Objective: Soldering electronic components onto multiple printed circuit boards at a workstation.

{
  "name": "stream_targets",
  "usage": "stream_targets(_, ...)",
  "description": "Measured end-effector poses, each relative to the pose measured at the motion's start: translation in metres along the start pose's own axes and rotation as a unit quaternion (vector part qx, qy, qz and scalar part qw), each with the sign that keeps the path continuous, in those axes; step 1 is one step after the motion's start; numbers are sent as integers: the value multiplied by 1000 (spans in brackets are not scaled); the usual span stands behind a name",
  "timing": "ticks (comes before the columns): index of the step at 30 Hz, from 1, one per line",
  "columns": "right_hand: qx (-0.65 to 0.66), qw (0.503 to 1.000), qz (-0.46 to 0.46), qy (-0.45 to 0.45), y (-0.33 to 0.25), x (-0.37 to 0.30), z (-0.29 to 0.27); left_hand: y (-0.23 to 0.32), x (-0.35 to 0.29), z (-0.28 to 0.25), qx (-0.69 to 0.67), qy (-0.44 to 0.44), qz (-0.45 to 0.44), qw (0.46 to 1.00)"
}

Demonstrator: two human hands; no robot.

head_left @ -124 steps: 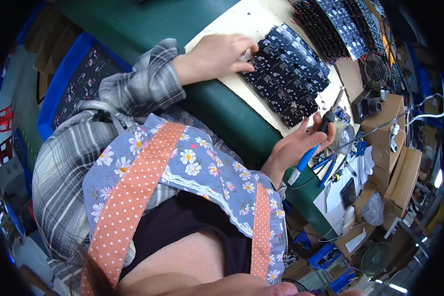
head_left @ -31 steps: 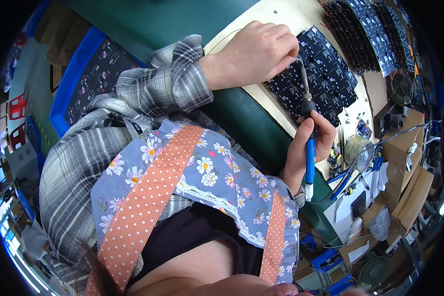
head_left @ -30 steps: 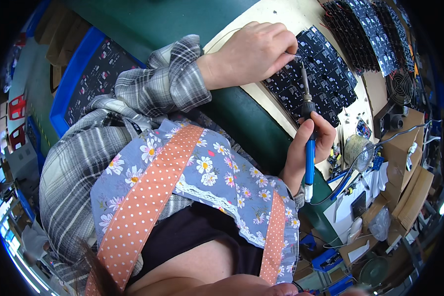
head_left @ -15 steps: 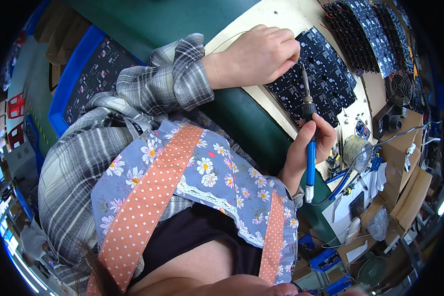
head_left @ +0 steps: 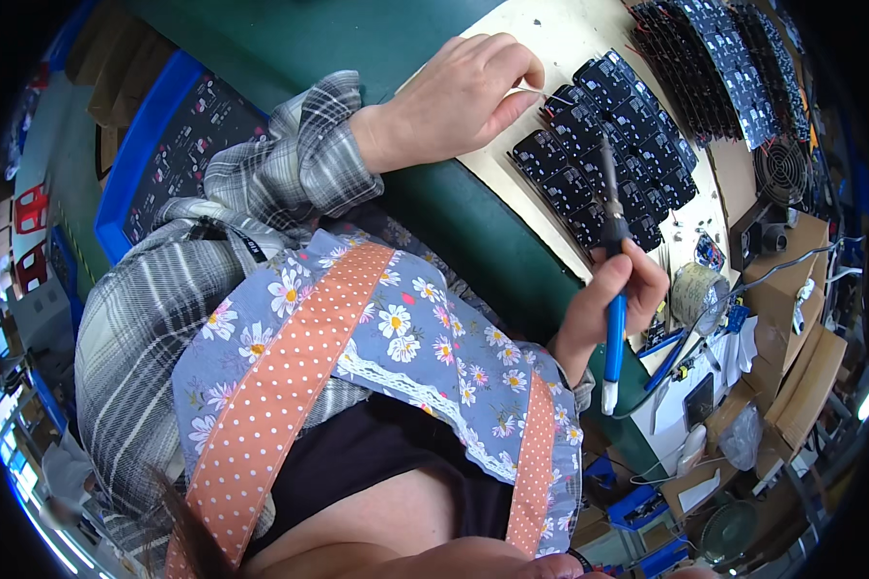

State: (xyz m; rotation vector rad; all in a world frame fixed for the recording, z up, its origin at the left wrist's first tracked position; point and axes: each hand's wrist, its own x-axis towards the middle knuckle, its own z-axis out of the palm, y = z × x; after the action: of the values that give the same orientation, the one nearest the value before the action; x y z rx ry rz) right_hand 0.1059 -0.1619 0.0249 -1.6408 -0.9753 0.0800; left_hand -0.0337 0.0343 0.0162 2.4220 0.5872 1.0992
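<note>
My right hand [head_left: 616, 294] is wrapped round the blue handle of a soldering iron [head_left: 615, 333], held pen-like with its metal tip pointing away from me. The tip hovers over, or rests on, a panel of black circuit boards [head_left: 613, 145]; I cannot tell whether it touches. My left hand [head_left: 459, 101] is closed in a pinch at the panel's left edge. Between its thumb and forefinger sits a thin pale wire [head_left: 529, 91], which looks like solder wire, its end reaching the nearest board corner.
The panel lies on a cream board [head_left: 492, 159] over a green table [head_left: 512, 232]. Stacks of wired circuit boards [head_left: 690, 77] stand at the far right, near a round fan grille [head_left: 780, 174]. A tape roll [head_left: 697, 294] and cardboard boxes [head_left: 787, 299] are on the right. A blue tray [head_left: 116, 203] sits left.
My left hand has drawn back to the left, off the panel's upper part, uncovering its left edge. The soldering iron has shifted slightly right and nearer to me.
</note>
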Motion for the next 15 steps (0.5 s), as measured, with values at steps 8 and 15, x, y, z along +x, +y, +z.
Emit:
stream_targets(8,-156,919,-36,361,20,-14,-81,-3,4,-12,13,-38,58,998)
stream_targets(15,-139,930,-56,335,41,-14,-86,13,12,12,-68,-35,-12,997)
